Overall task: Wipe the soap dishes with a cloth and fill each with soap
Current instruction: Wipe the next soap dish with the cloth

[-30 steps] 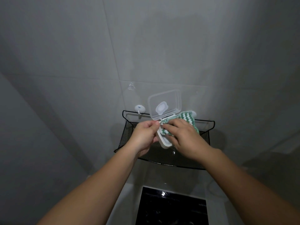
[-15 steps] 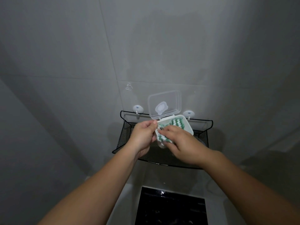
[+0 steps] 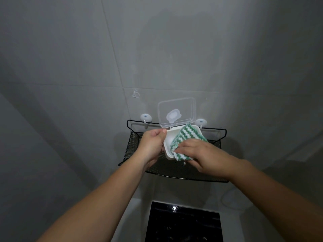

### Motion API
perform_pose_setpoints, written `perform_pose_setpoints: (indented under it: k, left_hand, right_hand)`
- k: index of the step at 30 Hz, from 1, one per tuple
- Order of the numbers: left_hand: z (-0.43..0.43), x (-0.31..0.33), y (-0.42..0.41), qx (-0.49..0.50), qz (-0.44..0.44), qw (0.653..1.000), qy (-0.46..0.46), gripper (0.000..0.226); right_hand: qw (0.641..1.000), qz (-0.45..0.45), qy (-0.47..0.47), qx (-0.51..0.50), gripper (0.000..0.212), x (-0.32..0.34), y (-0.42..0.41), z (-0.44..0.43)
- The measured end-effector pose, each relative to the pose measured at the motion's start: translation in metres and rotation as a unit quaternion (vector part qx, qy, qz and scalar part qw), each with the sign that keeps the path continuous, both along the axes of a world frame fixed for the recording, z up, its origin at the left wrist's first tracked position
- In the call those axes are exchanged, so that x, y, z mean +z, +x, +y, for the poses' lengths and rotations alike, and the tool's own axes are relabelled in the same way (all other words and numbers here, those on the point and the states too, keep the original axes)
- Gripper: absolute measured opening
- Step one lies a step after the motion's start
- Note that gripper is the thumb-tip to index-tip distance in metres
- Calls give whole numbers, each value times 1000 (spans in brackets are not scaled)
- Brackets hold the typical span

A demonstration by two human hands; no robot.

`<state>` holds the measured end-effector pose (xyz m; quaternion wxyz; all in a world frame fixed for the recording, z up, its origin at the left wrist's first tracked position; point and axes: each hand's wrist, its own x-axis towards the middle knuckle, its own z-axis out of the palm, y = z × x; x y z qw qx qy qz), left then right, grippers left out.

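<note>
A white soap dish (image 3: 169, 143) with a clear hinged lid (image 3: 176, 114) standing open is held above a black mesh shelf. My left hand (image 3: 151, 145) grips the dish by its left side, thumb on the rim. A green-and-white striped cloth (image 3: 187, 139) lies across the dish's inside and spills over its right and near edges. My right hand (image 3: 201, 154) pinches the cloth's near part and presses it onto the dish. No soap is visible.
The black mesh shelf (image 3: 178, 172) hangs from two white wall hooks (image 3: 146, 117) (image 3: 201, 122) on a grey tiled wall. Below it sits a dark glossy panel (image 3: 183, 222) set in a white surface.
The cloth has shifted from the dish's left near corner toward its right side, spreading out more. My right hand slid right and down with it. The left hand keeps its grip.
</note>
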<state>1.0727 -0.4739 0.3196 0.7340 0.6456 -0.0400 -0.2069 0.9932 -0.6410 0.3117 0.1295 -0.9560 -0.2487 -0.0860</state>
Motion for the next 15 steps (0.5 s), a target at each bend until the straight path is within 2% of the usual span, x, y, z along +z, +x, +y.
perform_pose_setpoints:
  k: [6, 10, 13, 15]
  left_hand:
    - [-1, 0, -1, 0, -47, 998, 46, 28]
    - [4, -1, 4, 2, -92, 989, 115, 28]
    - [1, 0, 2, -2, -132, 978, 160, 29]
    - [-1, 1, 2, -6, -139, 977, 163, 30]
  right_hand:
    - [998, -24, -60, 3, 44, 7, -1, -14]
    - [993, -43, -107, -16, 45, 1, 3, -26]
    - [993, -72, -87, -31, 44, -1, 6, -25]
    - [990, -111, -81, -45, 34, 6, 9, -21]
